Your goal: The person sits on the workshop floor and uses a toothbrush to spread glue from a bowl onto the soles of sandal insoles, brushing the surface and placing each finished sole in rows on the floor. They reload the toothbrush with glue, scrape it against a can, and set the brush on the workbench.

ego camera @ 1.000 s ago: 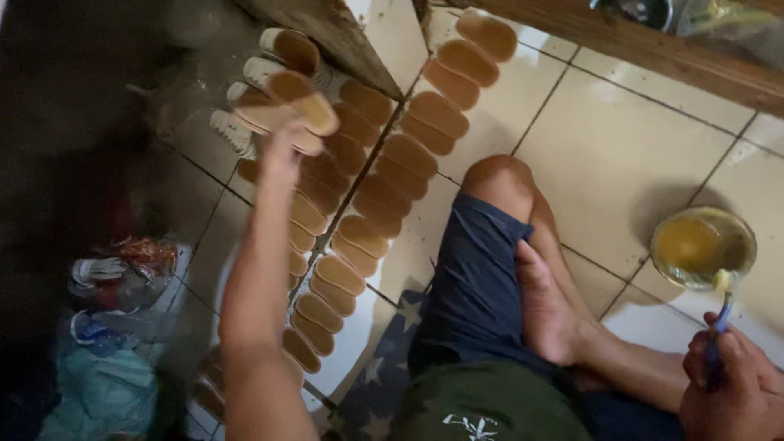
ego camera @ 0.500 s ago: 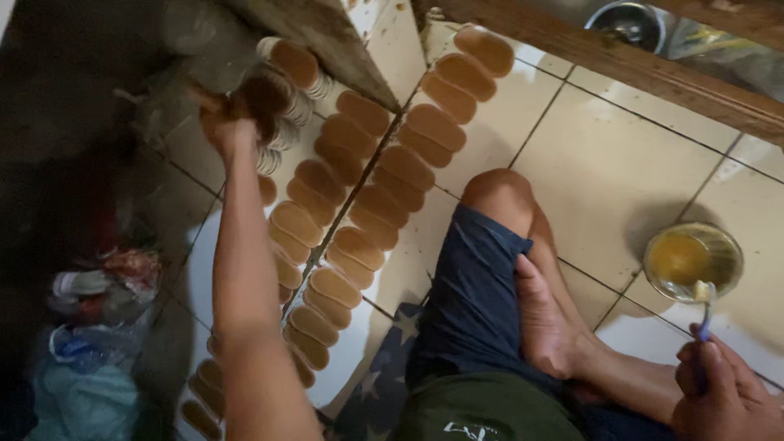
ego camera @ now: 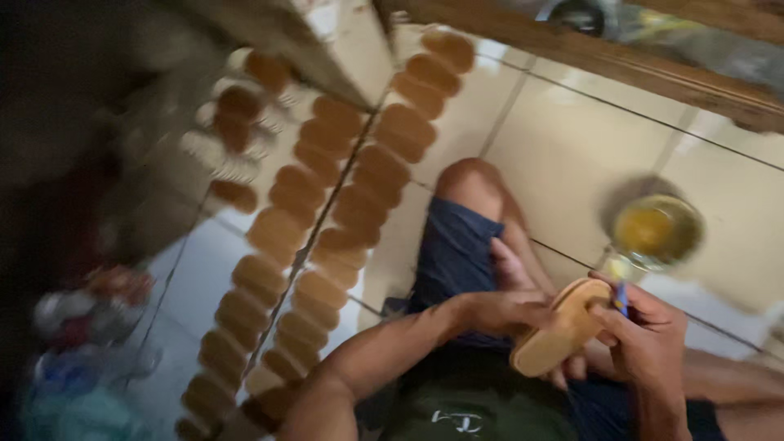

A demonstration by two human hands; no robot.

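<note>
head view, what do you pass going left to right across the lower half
heap of bags → rows of brown soles → left hand → tan sole → right hand; bowl of yellow liquid just above it

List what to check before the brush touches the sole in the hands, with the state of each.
1. Left hand holds the tan shoe sole from the left: ok.
2. Right hand is at the sole's upper end, with a blue-handled brush in its fingers: ok.
3. Brush tip loaded with glue: cannot tell, it is hidden.
4. Bowl of yellow liquid stands upright on the tiled floor, beside the right hand: ok.
5. Rows of brown soles lie apart from the hands: ok.
6. Sharp view of the sole's surface: not ok, the picture is blurred.
</note>
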